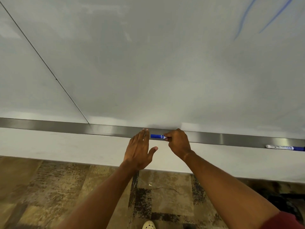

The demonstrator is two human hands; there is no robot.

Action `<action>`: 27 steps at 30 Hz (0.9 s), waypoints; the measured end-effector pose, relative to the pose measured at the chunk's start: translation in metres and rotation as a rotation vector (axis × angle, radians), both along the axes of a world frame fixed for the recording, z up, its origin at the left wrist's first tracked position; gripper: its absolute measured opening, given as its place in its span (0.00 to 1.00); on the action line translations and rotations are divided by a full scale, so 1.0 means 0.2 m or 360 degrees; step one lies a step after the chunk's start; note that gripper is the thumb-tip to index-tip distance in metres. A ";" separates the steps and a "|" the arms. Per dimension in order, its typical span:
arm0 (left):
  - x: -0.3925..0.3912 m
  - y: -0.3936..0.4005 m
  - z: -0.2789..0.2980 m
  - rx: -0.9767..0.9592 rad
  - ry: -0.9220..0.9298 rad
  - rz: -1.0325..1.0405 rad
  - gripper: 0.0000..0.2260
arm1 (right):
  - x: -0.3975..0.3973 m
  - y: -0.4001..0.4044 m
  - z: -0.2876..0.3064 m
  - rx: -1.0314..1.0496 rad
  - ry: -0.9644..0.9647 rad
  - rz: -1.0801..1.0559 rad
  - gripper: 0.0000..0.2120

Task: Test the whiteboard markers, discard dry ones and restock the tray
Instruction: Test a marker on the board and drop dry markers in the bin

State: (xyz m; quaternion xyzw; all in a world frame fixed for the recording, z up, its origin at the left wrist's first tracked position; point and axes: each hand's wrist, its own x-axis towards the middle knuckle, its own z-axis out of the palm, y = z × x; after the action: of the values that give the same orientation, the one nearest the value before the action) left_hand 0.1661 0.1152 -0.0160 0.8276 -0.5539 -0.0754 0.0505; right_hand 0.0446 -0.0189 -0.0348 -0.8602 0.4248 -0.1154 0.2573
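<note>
1. Head view: a blue-capped whiteboard marker [157, 136] lies level along the brushed-metal marker tray [82, 128], its blue cap pointing left; most of its barrel is hidden inside the right hand.
2. The right hand [178, 142] has its fingers curled round the marker's barrel, clamped on it at the tray.
3. The left hand [139, 149] is flat with straight fingers and the thumb spread; its fingertips [145, 130] reach the tray just left of the cap; contact with the cap cannot be told.
4. A second white-barrelled marker with a blue cap [285, 148] lies on the tray well to the right.
5. The white whiteboard [148, 63] above carries two blue strokes [244, 19] at upper right.
6. Below are patterned brown carpet [49, 187] and a pale perforated shoe [149, 225].
</note>
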 end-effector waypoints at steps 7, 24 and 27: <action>0.00 0.00 -0.04 -0.0007 -0.0003 -0.0023 0.34 | 0.01 -0.01 0.01 0.0008 -0.0011 0.0038 0.11; 0.01 -0.02 -0.06 0.0027 0.0021 -0.0046 0.34 | 0.01 0.01 0.03 0.0042 0.0054 0.0129 0.11; 0.01 -0.04 -0.07 -0.0073 -0.0015 -0.0087 0.34 | -0.02 0.01 0.03 -0.0087 -0.0007 0.0093 0.09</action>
State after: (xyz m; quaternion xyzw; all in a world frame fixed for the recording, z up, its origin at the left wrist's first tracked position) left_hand 0.1686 0.1071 -0.0292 0.8111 -0.5782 -0.0600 0.0649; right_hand 0.0396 -0.0162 -0.0278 -0.8788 0.3955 -0.1214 0.2379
